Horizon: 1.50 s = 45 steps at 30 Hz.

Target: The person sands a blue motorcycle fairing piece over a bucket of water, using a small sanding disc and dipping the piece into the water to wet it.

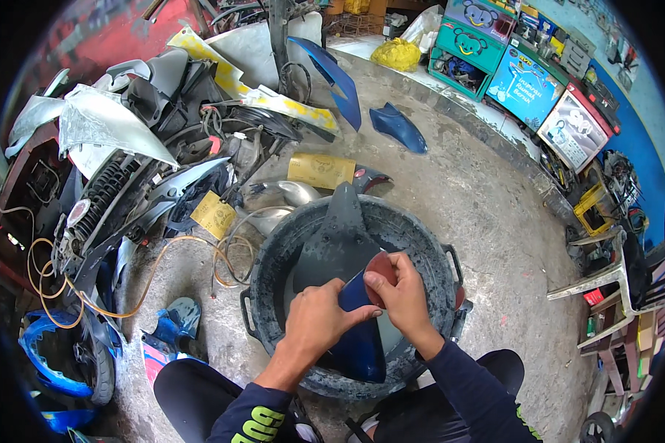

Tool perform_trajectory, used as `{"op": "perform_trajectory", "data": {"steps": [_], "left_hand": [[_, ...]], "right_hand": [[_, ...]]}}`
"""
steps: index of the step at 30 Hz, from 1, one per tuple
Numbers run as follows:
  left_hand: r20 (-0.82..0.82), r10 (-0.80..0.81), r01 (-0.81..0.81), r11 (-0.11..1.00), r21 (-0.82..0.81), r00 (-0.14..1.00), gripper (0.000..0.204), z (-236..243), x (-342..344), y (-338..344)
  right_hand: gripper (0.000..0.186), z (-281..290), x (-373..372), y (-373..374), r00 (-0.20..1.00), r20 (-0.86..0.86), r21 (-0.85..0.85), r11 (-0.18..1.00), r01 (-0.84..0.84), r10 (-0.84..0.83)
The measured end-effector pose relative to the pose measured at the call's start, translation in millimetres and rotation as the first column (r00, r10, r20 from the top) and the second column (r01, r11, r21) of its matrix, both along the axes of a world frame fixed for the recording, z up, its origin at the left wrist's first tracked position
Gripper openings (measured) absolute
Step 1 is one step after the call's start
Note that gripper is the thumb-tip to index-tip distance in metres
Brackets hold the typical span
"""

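Note:
My left hand (314, 325) grips a dark blue glossy motorcycle body panel (358, 354), its thumb lying across the panel's face and its other fingers partly hidden. The panel is held tilted over a black round tub (270, 236) between my knees. Pinched in my right hand (408, 299) is a reddish-brown piece of sandpaper (377, 275), bent against the panel's upper part. Behind my hands, a dark grey tapered panel (340, 240) with wet patches leans in the tub, its tip above the far rim. Cloudy liquid shows in the tub.
Motorcycle parts with white fairings (107, 125) are heaped on the left. An orange hose (155, 277) loops over the concrete. Yellowish paper sheets (321, 170) and a blue panel (399, 127) lie beyond the tub. Cabinets (524, 85) and a chair frame (606, 280) stand at right.

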State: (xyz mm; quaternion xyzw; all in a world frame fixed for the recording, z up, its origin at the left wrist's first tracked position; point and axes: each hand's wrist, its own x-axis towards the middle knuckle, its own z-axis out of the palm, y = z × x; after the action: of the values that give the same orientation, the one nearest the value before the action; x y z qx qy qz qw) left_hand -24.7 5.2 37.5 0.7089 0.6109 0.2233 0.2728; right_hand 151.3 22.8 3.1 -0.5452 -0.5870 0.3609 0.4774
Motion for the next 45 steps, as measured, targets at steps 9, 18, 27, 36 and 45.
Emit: {"op": "perform_trajectory", "data": {"steps": [9, 18, 27, 36, 45], "left_hand": [[0.028, -0.052, 0.052, 0.999, -0.011, 0.998, 0.068, 3.1, 1.7, -0.1], [0.151, -0.058, 0.046, 0.996, 0.081, 0.987, 0.043, -3.2, 5.4, 0.8], [0.035, 0.027, -0.034, 0.973, 0.226, 0.999, 0.040, -20.2, 8.5, -1.5], [-0.011, 0.027, -0.024, 0.980, 0.196, 1.000, 0.042, -17.2, 9.1, -2.2], [0.017, 0.027, -0.030, 0.979, 0.199, 0.999, 0.042, -15.4, 7.0, -1.3]], "right_hand": [[0.031, 16.2, -7.4, -8.0, 0.989, 0.100, 0.056, 0.993, 0.101, -0.106], [0.026, 11.1, 1.6, -5.0, 0.992, 0.054, 0.091, 0.990, 0.107, -0.113], [0.032, 11.4, -20.0, -19.1, 0.987, 0.106, 0.053, 0.992, 0.117, -0.122], [0.027, -1.9, -24.6, -35.7, 0.975, 0.174, 0.160, 0.981, 0.111, -0.138], [0.029, -4.6, -16.9, -24.5, 0.975, 0.175, 0.140, 0.983, 0.116, -0.140]]}}
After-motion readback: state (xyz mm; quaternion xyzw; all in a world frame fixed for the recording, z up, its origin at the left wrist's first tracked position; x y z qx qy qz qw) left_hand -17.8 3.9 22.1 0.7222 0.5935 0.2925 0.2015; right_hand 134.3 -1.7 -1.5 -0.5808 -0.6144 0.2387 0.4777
